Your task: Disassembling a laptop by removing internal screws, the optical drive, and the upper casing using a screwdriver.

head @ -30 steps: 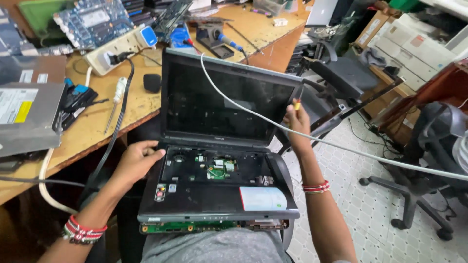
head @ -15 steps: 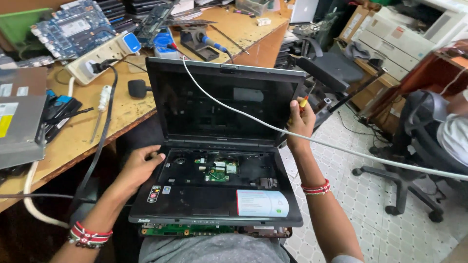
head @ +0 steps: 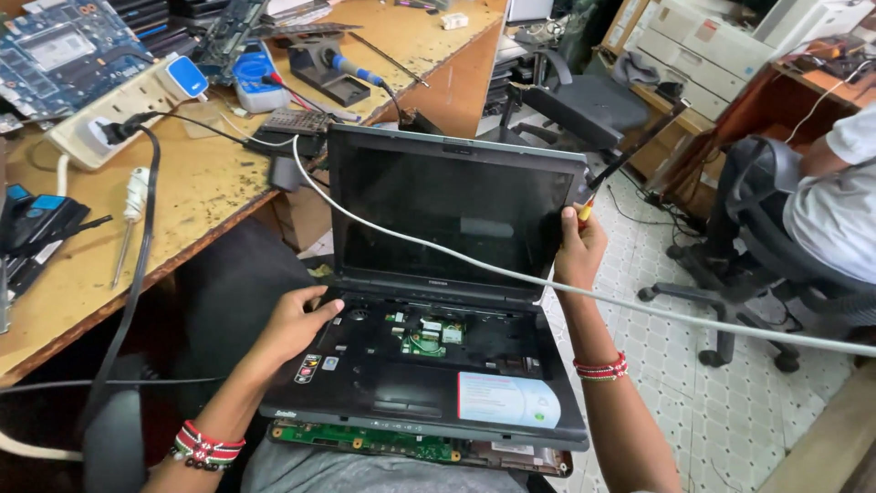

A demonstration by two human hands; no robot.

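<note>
Under the left hand (head: 294, 324) lies a black plastic laptop base (head: 429, 383) showing a green circuit board (head: 424, 340) and a white-and-green label. The right hand (head: 579, 248) grips the black screen frame (head: 453, 212) along with a yellow-and-red screwdriver handle (head: 584, 212). Both wrists wear red, white and black beaded bands. A white cable (head: 639, 306) crosses below the right hand; left of the left hand is a tan, dark-speckled wooden bench (head: 201, 187).

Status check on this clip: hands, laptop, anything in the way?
Left hand flat on the laptop base, keyboard out. Right hand gripping screen edge, holding a screwdriver. White cable draped across the screen.
</note>
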